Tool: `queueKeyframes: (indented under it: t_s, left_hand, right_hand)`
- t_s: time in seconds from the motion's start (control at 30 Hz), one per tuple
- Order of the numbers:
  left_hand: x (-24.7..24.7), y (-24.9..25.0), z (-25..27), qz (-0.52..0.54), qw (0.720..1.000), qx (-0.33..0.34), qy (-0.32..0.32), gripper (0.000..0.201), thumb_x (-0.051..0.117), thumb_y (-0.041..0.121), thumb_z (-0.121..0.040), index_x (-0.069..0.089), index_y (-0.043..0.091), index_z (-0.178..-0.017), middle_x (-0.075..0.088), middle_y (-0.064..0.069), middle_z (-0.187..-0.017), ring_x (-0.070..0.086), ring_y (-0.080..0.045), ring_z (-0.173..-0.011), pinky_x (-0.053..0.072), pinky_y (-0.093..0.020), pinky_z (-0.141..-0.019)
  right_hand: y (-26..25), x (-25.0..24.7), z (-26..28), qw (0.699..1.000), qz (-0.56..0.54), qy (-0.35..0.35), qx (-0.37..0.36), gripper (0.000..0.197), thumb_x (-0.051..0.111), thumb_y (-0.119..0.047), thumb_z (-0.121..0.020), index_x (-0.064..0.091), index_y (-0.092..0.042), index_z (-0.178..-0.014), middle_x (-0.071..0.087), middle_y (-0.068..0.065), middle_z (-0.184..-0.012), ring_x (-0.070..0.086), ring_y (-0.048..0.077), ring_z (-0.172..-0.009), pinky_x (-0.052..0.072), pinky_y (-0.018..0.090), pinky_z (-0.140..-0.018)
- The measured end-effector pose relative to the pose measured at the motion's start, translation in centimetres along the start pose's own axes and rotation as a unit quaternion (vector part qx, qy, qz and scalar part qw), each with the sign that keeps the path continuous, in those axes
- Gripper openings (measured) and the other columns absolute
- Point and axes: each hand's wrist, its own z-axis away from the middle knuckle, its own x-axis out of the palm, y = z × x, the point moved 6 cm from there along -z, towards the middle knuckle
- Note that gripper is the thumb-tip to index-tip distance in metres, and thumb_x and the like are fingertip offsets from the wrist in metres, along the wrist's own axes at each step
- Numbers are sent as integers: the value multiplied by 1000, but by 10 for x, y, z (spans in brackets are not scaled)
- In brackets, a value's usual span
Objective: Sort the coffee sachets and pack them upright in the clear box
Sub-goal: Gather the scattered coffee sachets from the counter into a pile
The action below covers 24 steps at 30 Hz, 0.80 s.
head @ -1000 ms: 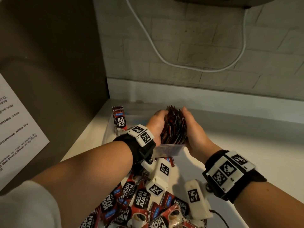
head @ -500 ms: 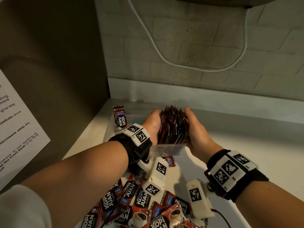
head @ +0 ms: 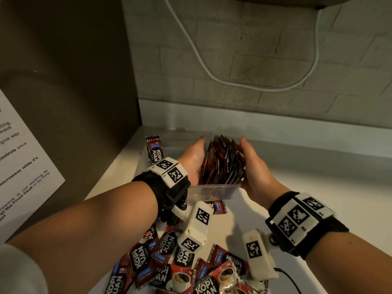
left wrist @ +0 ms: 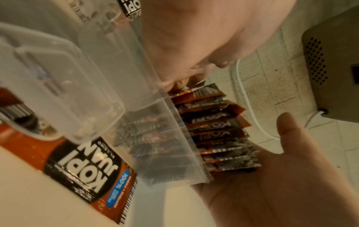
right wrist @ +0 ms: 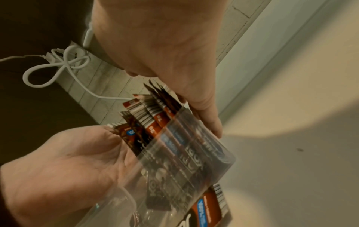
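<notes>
A row of red-and-black coffee sachets point(head: 222, 162) stands upright in the clear box point(head: 214, 190) on the white counter. My left hand point(head: 195, 153) presses flat against the row's left side and my right hand point(head: 250, 158) against its right side, fingers straight. The left wrist view shows the sachets point(left wrist: 213, 130) rising above the box wall point(left wrist: 174, 138), with the right palm point(left wrist: 291, 169) beside them. In the right wrist view the right hand point(right wrist: 165, 53) lies along the box side point(right wrist: 194, 153). One more sachet point(head: 154, 149) stands at the box's far left.
A pile of loose sachets point(head: 180, 266) lies on the counter point(head: 318, 177) near me, under my wrists. A dark appliance point(head: 63, 81) with a paper notice point(head: 21, 166) stands at the left. A white cable point(head: 212, 71) hangs on the tiled wall behind.
My hands have eased slightly apart, and the sachets between them have fanned out wider in the box.
</notes>
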Motion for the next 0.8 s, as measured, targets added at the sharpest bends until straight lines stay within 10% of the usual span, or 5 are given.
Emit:
queueKeyframes:
  t_s: [0.23, 0.43, 0.57, 0.8]
  left_hand:
    - [-1, -1, 12, -76, 996, -16, -36, 63, 16, 53, -102, 29, 13, -150, 38, -12, -151, 36, -27, -137, 35, -34, -99]
    - [-14, -5, 2, -77, 997, 15, 19, 48, 33, 44, -103, 47, 9, -133, 62, -18, -125, 59, -32, -118, 43, -43, -105]
    - [-20, -5, -3, -106, 993, 36, 48, 36, 42, 19, -103, 42, 8, -137, 57, -4, -90, 58, -18, -80, 52, -37, -77]
    - [-21, -7, -2, -218, 975, 32, 24, 53, 50, -5, -94, 38, 11, -143, 52, 0, -94, 53, -18, -96, 49, -39, -95]
  right_hand:
    - [1, -3, -1, 1000, 7, 0, -4, 40, 33, -55, -97, 64, -30, -95, 75, -10, -86, 70, 10, -88, 51, 32, -78]
    - [1, 0, -1, 1000, 8, -7, -1, 48, 32, -56, -97, 64, -24, -110, 74, -2, -100, 71, 11, -89, 52, 30, -75]
    - [1, 1, 0, 1000, 2, -5, 2, 49, 33, -56, -96, 63, -22, -112, 74, -1, -99, 71, 11, -88, 53, 29, -73]
    - [2, 0, 0, 1000, 7, 2, 10, 53, 35, -61, -94, 62, -22, -118, 73, 1, -106, 69, 17, -98, 51, 39, -92]
